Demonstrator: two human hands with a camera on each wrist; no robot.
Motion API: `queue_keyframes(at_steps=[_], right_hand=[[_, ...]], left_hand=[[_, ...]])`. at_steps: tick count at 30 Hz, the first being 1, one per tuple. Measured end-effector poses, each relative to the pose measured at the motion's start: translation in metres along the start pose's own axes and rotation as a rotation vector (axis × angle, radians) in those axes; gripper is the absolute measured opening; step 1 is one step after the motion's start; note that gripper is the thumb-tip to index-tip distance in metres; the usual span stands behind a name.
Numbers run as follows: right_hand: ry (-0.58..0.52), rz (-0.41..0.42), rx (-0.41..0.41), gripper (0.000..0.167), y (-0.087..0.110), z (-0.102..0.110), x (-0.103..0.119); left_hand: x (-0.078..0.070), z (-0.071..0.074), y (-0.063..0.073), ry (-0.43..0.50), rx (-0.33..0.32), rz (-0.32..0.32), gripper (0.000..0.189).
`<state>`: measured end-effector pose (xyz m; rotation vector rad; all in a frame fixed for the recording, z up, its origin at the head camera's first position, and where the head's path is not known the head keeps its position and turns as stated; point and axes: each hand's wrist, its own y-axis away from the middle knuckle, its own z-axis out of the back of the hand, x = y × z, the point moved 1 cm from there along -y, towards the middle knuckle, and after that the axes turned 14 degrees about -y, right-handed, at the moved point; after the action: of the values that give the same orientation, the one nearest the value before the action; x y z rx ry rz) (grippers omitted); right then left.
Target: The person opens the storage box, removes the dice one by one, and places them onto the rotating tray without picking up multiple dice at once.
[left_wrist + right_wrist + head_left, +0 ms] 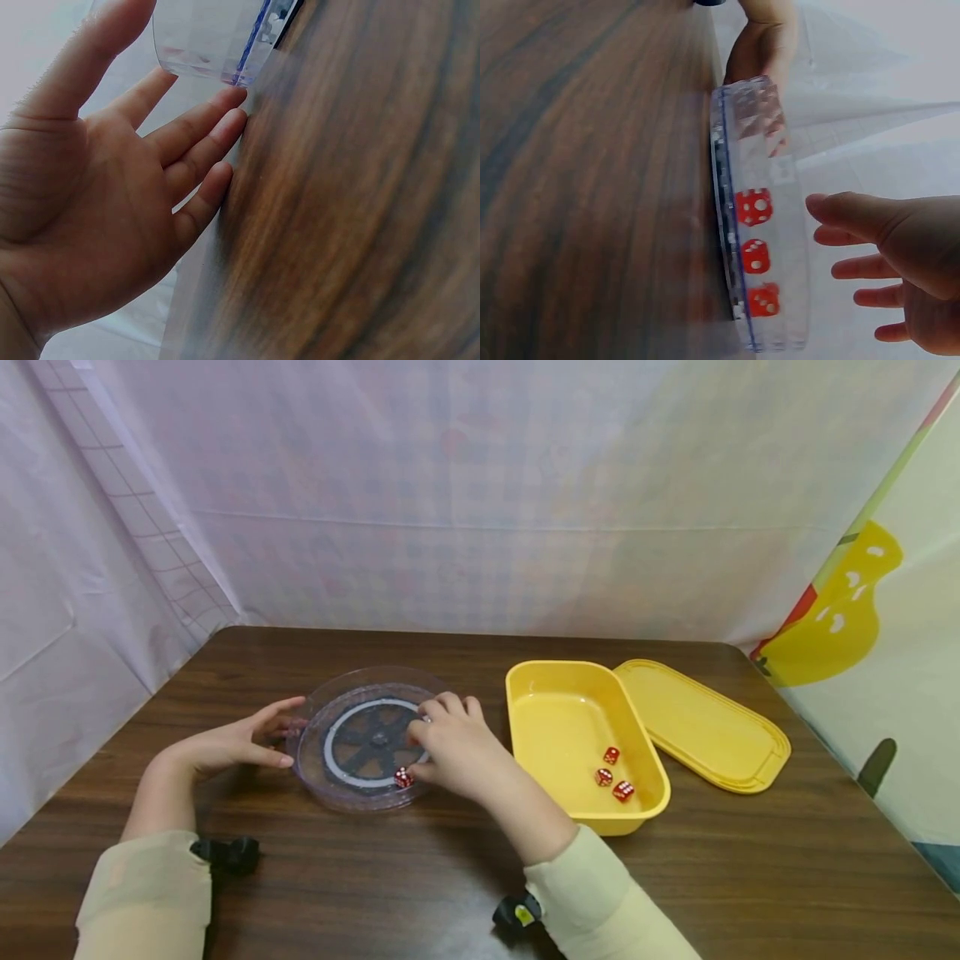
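From where I stand, a round clear dish (307, 789) sits flat on the left part of the brown wooden table (360, 893); it is see-through plastic with a low upright wall, a violet-blue tint along its base edge, and a pale grey ring inside its floor, crossed by dark spokes that meet at a small hub; the wall catches the light in faceted glints. Three red dice (754, 256) show through that wall from the right wrist, lined up side by side inside, glossy and marked with white pips; from above, only the one by the right thumb is plain, at the dish's near edge. The right hand (457, 747) is over the dish's right side, its fingers extended and loosely apart, gripping nothing that I can see; the left hand (240, 739) is at the dish's left side, thumb and fingers spread and relaxed about the wall; whether every fingertip touches it, I cannot tell. Right of the dish stands a yellow box (517, 727), with three more red dice (604, 777) in its near right part; a yellow lid (705, 722) lies just beside it.
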<state>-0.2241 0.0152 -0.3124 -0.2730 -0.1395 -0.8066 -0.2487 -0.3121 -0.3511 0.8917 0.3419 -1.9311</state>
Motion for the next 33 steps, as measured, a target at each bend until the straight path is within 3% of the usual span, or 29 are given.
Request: queue_keyframes(at_steps=[18,33], right_hand=[[0.005,0.036,-0.016,0.035,0.019,0.025,0.004],[-0.015,0.031,-0.070,0.033,0.039,0.041,-0.007]], left_hand=[[-0.002,0.000,0.000,0.032,0.015,-0.011,0.091],[-0.002,-0.001,0.001,0.015,0.009,-0.008,0.091]])
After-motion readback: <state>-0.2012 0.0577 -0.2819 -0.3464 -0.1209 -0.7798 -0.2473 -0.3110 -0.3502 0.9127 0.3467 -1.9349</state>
